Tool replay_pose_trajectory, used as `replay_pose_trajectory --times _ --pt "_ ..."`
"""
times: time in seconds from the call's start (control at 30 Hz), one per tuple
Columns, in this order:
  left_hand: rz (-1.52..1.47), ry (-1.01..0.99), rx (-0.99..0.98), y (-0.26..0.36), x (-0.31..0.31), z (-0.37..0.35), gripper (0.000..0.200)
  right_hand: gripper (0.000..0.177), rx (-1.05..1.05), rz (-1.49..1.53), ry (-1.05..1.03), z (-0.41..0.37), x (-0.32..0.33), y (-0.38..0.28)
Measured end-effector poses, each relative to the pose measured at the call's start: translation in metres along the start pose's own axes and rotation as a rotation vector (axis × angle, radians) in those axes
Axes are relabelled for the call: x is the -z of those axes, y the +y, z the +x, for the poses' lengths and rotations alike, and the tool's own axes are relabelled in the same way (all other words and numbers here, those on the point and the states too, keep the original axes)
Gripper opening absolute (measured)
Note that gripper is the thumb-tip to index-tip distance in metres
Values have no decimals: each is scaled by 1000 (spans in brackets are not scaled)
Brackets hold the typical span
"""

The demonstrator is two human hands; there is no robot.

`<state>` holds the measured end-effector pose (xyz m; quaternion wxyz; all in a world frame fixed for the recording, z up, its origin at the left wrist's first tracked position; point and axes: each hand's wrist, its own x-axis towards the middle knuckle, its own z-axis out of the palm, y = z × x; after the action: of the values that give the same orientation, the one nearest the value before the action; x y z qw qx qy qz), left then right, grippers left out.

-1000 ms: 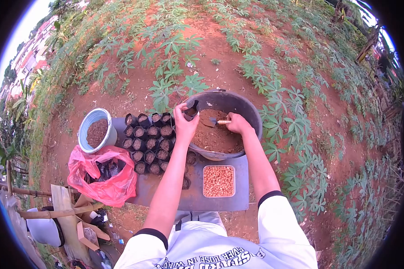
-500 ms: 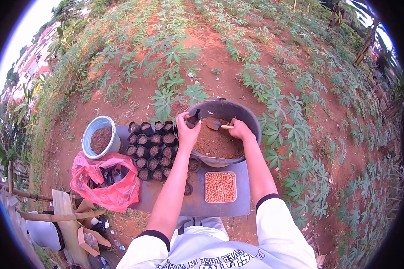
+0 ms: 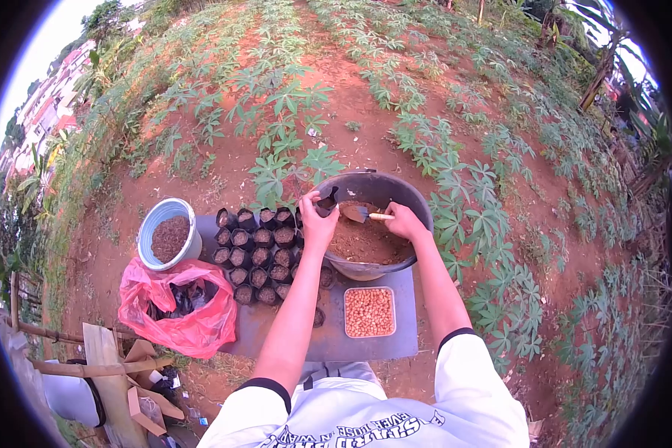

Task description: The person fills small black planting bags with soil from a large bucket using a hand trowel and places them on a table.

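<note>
My left hand [image 3: 319, 222] grips a black plastic seedling bag [image 3: 327, 200] at the left side of a large dark bucket [image 3: 420, 196]. In my right hand [image 3: 403, 222] is a small trowel [image 3: 361, 215] with a light wooden handle. Its blade carries soil and lies close to the bag's mouth, over the brown soil [image 3: 366, 243] in the bucket. Several soil-filled black seedling bags [image 3: 261, 257] stand in rows left of my left forearm. Below the bucket, a clear square tub [image 3: 369, 312] holds orange-yellow kernels.
All this rests on a grey table [image 3: 336, 345]. At left, a light blue pail [image 3: 190, 250] of dark soil stands behind a pink plastic bag [image 3: 201, 328] containing black plastic. Leafy green plants [image 3: 455, 194] grow in rows beyond. Bamboo poles [image 3: 104, 367] and cardboard [image 3: 148, 411] lie lower left.
The trowel blade now carries a heap of soil and is raised near the bag held in my left hand. The view has shifted slightly.
</note>
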<state>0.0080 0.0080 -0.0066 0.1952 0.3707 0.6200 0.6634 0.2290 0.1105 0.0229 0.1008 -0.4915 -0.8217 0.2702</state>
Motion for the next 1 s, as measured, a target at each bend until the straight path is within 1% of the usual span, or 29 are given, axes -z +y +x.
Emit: replay_pose_trajectory --times 0.2,0.23,0.27,0.33,0.37,0.4,0.47,0.5,0.57,0.63,0.7,0.77,0.83,0.87,1.0 --pt "13 -4 -47 4 1 0 57 20 60 103 71 -36 26 -4" --pt "74 13 -209 -5 0 4 53 20 57 97 76 -43 32 -6" --pt "67 10 -212 -13 -2 5 53 21 42 124 72 -49 38 -7" --pt "117 3 -219 -2 0 2 58 21 26 148 74 -57 50 -9" --pt "248 22 -277 3 2 -1 62 21 18 162 65 -62 57 -9" --pt "245 18 -278 6 2 -2 62 21 10 176 55 -67 63 -11" --pt "123 -19 -173 11 2 -3 65 21 16 193 65 -76 76 -15" --pt "121 -21 -175 12 1 -4 65 20 26 210 72 -79 82 -18" --pt "206 -39 -238 13 2 -4 67 20 57 209 83 -84 94 -25" --pt "223 -61 -230 20 3 -6 68 21 108 205 92 -87 106 -33" --pt "238 -87 -222 23 4 -6 70 21 96 202 75 -86 115 -42" --pt "235 -102 -260 23 4 -8 71 21 80 201 57 -85 121 -51" --pt "233 -121 -285 20 4 -8 71 21 168 96 42 -82 124 -60" --pt "232 -134 -311 19 3 -7 71 21 165 95 45 -81 125 -65" --pt "222 -174 -299 30 4 -11 72 20 208 12 -28 -74 117 -76"
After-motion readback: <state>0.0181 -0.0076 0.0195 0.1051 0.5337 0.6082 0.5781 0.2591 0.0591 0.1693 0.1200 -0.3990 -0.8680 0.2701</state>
